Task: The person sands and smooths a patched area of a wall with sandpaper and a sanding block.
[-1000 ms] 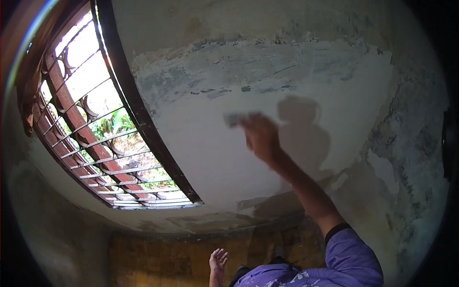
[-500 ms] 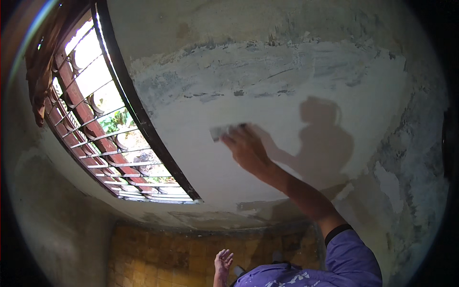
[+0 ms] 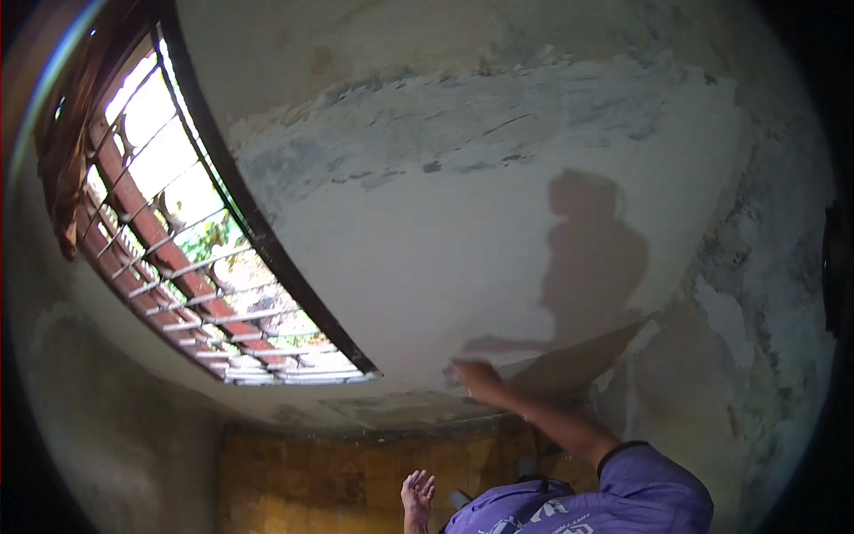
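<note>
My right hand (image 3: 479, 380) is closed at the lower edge of the smooth pale plaster patch (image 3: 418, 267) on the wall. It holds a small, flat grey tool that looks like a putty knife (image 3: 452, 374), blurred and mostly hidden by the fingers; whether its edge touches the wall I cannot tell. My left hand (image 3: 417, 490) hangs low above the floor, well away from the wall. Its fingers are apart and hold nothing, and whitish residue shows on the skin.
Left of the patch is a window (image 3: 191, 240) with metal bars and a dark frame; a brown curtain (image 3: 64, 187) hangs at its far side. Rough, peeling plaster (image 3: 756, 267) lies to the right. Yellowish-brown tiles (image 3: 311, 481) cover the floor. My shadow (image 3: 592, 249) falls on the wall.
My right hand has moved down the wall with the putty knife, from the middle of the pale patch to its lower edge. My left hand stays low and open.
</note>
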The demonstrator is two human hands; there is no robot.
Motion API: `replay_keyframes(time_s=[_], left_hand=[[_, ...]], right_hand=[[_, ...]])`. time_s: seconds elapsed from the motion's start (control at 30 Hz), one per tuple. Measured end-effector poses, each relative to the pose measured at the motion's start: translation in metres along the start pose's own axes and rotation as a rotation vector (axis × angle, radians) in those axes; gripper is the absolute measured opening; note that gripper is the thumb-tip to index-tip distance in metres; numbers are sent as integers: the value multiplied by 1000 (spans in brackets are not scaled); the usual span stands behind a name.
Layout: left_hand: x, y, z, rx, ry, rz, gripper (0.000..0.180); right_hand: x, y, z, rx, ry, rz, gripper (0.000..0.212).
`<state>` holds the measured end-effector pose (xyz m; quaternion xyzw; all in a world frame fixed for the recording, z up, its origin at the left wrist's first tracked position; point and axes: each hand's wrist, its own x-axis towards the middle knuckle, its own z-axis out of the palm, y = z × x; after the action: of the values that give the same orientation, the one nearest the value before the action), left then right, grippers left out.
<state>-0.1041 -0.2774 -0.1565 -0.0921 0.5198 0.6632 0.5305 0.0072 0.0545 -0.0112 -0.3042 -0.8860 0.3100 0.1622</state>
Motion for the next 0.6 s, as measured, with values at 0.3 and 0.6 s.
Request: replay_keyframes(time_s=[0.3,0.6], left_hand=[[7,26,-3,-12,-91,-117,24],[-49,15,177,399,-816,-186,35]], right_hand=[[-200,71,135,687,530,646,18],[-215,-16,32,1247,199,323,23]])
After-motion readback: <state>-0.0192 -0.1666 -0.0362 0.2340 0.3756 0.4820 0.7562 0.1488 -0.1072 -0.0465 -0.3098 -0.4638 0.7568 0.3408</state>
